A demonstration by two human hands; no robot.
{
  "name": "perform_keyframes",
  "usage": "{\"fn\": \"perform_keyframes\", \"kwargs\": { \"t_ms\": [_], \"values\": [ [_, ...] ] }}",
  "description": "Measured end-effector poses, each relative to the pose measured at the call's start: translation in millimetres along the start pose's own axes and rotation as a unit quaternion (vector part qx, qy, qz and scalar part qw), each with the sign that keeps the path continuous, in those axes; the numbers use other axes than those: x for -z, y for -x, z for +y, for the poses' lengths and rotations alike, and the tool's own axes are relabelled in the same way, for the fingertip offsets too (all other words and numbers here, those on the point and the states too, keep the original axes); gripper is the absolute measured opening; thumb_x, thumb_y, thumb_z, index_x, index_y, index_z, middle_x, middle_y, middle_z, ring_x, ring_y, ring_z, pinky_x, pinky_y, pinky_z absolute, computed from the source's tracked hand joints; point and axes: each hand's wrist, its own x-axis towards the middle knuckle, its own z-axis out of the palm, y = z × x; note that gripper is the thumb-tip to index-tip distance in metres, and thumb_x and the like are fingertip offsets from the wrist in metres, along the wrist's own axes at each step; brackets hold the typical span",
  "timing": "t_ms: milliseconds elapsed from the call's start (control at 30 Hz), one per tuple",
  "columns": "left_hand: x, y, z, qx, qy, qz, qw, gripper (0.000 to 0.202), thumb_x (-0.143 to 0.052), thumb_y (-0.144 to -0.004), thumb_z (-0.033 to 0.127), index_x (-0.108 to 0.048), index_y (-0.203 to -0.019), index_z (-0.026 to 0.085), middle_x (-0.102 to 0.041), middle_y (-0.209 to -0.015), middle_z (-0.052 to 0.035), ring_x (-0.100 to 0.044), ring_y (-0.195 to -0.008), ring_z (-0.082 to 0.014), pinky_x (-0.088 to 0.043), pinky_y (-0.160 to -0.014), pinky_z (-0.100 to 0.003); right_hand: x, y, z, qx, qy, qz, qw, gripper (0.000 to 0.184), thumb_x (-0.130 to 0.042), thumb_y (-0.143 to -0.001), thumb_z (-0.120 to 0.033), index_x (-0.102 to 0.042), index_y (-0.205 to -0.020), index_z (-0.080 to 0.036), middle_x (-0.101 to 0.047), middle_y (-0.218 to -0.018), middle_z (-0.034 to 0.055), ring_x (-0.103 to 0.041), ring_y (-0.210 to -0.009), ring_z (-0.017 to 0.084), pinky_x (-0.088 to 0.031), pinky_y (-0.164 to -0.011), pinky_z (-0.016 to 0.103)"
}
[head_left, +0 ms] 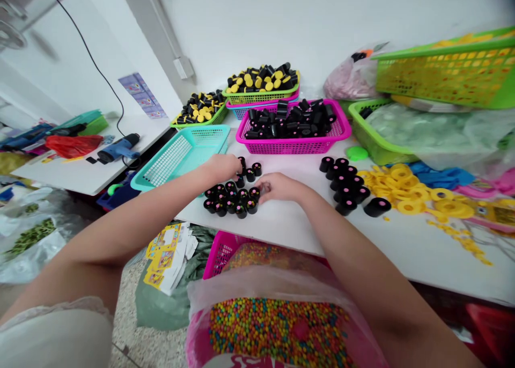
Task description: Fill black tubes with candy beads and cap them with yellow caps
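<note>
Heat gun (119, 148), yellow rings (402, 193), colourful beads (277, 336)

The short black cylinders (231, 199) at the middle of the frame look like moulded plastic with a smooth, low sheen. Beneath them, the white bench (306, 239) has a smooth, faintly glossy top. The magenta lattice basket (293, 145) and the turquoise lattice basket (181, 153) above them are glossy moulded plastic. At right, the flat yellow rings (402, 193) have a satin plastic finish. At the bottom of the frame, a thin, crinkled translucent plastic bag (241, 285) holds small, shiny multicoloured beads (277, 330). At lower left, the folded printed paper cards (164, 255) look matt, and the speckled terrazzo floor (148, 336) looks hard and rough-grained.
</note>
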Motion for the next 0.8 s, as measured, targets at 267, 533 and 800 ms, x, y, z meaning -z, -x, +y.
{"fn": "perform_keyframes", "kwargs": {
  "t_ms": [267,533,800],
  "values": [
    [-3.7,-5.8,4.2,0.012,0.015,0.021,1.000,0.027,-0.058,-0.085,0.031,-0.068,-0.111,0.029,-0.070,-0.108,-0.0053,-0.065,-0.095,-0.0226,-0.044,-0.069,-0.026,-21.8,-10.7,10.3,-0.038,0.046,0.134,0.989,0.032,-0.077,-0.070,-0.019,-0.066,-0.099,-0.016,-0.064,-0.073,0.0000,-0.059,-0.066,0.015,-0.045,-0.066,0.027],
    [1.7,-3.9,3.8,0.020,0.048,0.051,0.997,0.029,-0.057,-0.086,0.033,-0.060,-0.113,0.022,-0.071,-0.100,-0.0052,-0.065,-0.085,-0.0187,-0.040,-0.062,-0.024,-24.9,-12.4,5.8,-0.061,0.046,0.201,0.977,0.039,-0.079,-0.068,-0.022,-0.059,-0.101,-0.017,-0.059,-0.066,-0.0032,-0.057,-0.064,0.015,-0.043,-0.066,0.028],
    [7.3,22.7,2.6,-0.114,0.058,0.012,0.992,0.022,-0.061,-0.084,0.037,-0.065,-0.104,0.029,-0.072,-0.103,0.0012,-0.064,-0.089,-0.0166,-0.036,-0.061,-0.023,2.0,11.1,-24.9,0.049,-0.003,-0.003,0.999,0.035,-0.084,-0.058,-0.036,-0.058,-0.074,-0.020,-0.055,-0.062,-0.0054,-0.051,-0.059,0.012,-0.039,-0.057,0.024]
  ]
}}
